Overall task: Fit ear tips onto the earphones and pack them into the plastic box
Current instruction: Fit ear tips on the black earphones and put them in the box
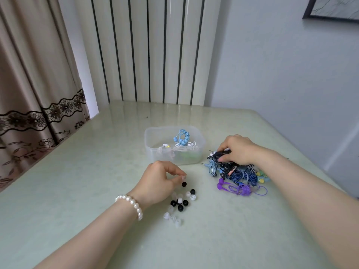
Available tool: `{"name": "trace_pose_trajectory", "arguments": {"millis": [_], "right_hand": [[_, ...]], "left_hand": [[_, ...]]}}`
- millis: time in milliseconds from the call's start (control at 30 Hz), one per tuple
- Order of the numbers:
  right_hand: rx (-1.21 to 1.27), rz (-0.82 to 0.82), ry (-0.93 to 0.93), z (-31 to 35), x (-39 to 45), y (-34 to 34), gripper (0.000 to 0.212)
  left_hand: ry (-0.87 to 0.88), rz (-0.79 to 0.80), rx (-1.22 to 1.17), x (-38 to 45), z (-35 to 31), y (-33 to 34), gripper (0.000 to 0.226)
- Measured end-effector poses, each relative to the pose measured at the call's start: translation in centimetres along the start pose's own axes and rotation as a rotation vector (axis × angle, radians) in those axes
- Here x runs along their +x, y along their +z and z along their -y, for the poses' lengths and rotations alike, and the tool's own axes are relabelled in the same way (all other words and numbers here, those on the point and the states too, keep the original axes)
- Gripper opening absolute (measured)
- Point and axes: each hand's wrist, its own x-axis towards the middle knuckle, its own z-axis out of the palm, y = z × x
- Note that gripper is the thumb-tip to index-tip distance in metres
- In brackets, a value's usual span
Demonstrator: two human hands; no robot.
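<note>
Left hand (158, 179), frame center, fingers curled, pinches a black ear tip (183, 184) just above the loose tips (179, 202) on the table (77, 171). Right hand (238, 149), center-right, grips black earphones (221, 153) atop the earphone pile (239, 177). Plastic box (153, 144) sits above center w/ blue earphones (181, 137) inside.

I see the plastic box (174, 145) at table (77, 181) centre, earphones inside; ear tips (179, 202) in front of it, earphone pile (237, 175) to its right.
</note>
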Motion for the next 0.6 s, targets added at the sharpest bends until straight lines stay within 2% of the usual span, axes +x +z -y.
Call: {"name": "trace_pose_trajectory", "arguments": {"millis": [133, 367, 500, 600], "right_hand": [[0.071, -0.113, -0.033, -0.6, -0.4, -0.8, 0.023], [0.64, -0.28, 0.059, -1.1, -1.8, -5.1, 0.02], [0.965, -0.242, 0.109, -0.7, -2.9, -6.3, 0.015], [1.212, -0.079, 0.082, 0.4, -4.3, -6.5, 0.008]], "left_hand": [[-0.015, -0.007, -0.007, 0.0, 0.0, 0.0, 0.008], [-0.077, -0.027, -0.135, -0.4, -0.8, -0.2, 0.008], [-0.122, -0.018, -0.24, -0.7, -1.5, -0.2, 0.011], [-0.151, -0.046, -0.42, -0.9, -2.3, -0.4, 0.009]]}}
